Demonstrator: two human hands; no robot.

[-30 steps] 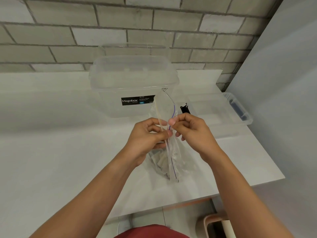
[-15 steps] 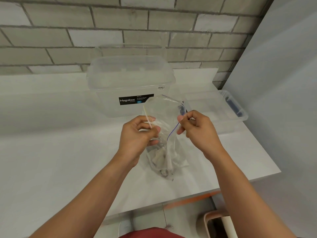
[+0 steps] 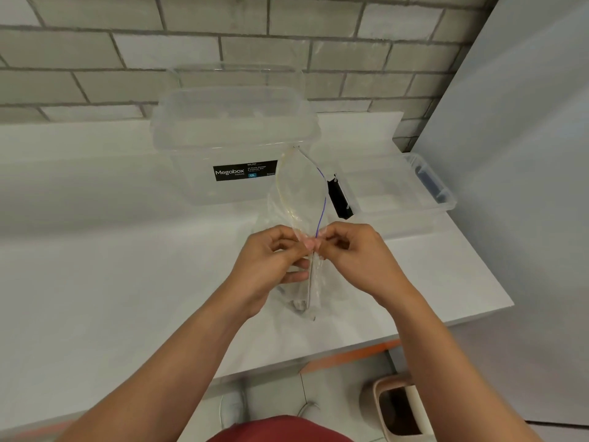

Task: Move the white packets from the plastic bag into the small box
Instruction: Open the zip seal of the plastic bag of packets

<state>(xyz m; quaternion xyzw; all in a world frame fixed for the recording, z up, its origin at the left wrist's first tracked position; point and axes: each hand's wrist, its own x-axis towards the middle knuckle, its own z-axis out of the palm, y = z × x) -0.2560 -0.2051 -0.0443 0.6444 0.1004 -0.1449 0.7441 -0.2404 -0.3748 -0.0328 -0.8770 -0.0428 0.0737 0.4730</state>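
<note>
Head view, I note left hand (image 3: 271, 263) and right hand (image 3: 357, 253) each pinching the plastic bag (image 3: 301, 193) mouth (seal partly parted), small box (image 3: 395, 193) just beyond.

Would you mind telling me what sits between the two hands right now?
In the head view, the plastic bag's zip edge is pinched between the left hand and right hand; nothing else lies between them.

Single view only: a wide-angle camera worn on the person's head, facing forward and steeply down over the white rectangular tabletop (image 3: 95, 282) toward the grey brick wall (image 3: 95, 59). Both forearms enter from the bottom edge, close to the lens. Straight lines bow near the borders. No second view shares the scene.
</note>
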